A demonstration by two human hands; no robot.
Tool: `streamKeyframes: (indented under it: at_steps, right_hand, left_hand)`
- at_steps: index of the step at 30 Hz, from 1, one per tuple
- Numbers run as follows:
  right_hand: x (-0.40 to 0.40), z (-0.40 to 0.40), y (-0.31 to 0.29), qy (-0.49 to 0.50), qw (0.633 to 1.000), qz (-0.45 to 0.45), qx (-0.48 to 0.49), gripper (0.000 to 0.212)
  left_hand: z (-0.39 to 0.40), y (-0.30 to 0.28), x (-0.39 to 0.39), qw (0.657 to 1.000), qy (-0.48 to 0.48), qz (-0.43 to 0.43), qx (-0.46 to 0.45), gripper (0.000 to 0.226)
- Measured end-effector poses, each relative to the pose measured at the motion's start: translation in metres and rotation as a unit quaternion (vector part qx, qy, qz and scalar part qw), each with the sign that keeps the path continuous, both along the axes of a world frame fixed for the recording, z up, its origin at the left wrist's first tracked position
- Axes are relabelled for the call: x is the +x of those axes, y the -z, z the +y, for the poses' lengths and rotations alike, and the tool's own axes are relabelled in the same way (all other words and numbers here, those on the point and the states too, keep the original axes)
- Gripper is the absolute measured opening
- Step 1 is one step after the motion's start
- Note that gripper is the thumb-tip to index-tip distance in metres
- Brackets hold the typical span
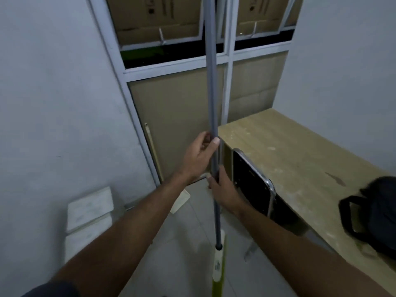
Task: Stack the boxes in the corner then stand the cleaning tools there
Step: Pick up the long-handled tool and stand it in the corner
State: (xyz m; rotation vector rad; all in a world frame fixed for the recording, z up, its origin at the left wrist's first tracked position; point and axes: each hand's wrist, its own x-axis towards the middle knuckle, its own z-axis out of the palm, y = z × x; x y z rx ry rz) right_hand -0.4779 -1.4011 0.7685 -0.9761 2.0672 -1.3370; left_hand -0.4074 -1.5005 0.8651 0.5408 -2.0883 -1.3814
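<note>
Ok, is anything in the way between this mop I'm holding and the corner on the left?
Both the left hand and right hand grip the mop pole. Two stacked white boxes sit against the left wall; beyond them, the corner floor looks open apart from a thin stick leaning there.

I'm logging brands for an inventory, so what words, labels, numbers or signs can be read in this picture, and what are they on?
None can be read.
Cardboard behind the upper left window pane: dark print, too blurred to read.
Cardboard behind the upper right pane: dark print, too blurred.
White collar at the foot of the mop handle: small mark, too small to read.
</note>
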Motion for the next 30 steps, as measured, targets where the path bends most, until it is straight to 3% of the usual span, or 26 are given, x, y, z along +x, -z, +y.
streamKeyframes:
  at_steps: [5,10,16,23,27,30]
  right_hand:
    - [-0.005,-0.072,0.040,-0.042,0.997,0.033,0.052,0.011]
    - [-0.007,-0.143,0.057,-0.043,0.994,0.028,0.092,0.004]
    - [-0.019,-0.220,0.047,-0.069,0.989,0.026,0.128,0.038]
    - [-0.063,-0.308,0.006,-0.016,0.998,0.055,0.000,0.037]
    - [-0.082,-0.369,-0.036,-0.071,0.992,0.024,-0.098,0.041]
    - [-0.101,-0.416,-0.051,-0.163,0.980,0.001,-0.118,0.042]
  left_hand:
    - [-0.076,0.013,-0.004,1.000,-0.013,-0.002,0.011,0.031]
    - [-0.157,0.056,-0.005,0.997,0.010,-0.067,0.029,0.017]
    - [-0.243,0.107,-0.002,0.988,-0.024,-0.150,0.036,0.026]
    - [-0.312,0.154,-0.014,0.981,-0.062,-0.184,0.030,0.034]
    - [-0.341,0.173,-0.035,0.975,-0.067,-0.201,0.066,0.037]
    - [-0.364,0.184,-0.057,0.970,-0.085,-0.207,0.094,0.037]
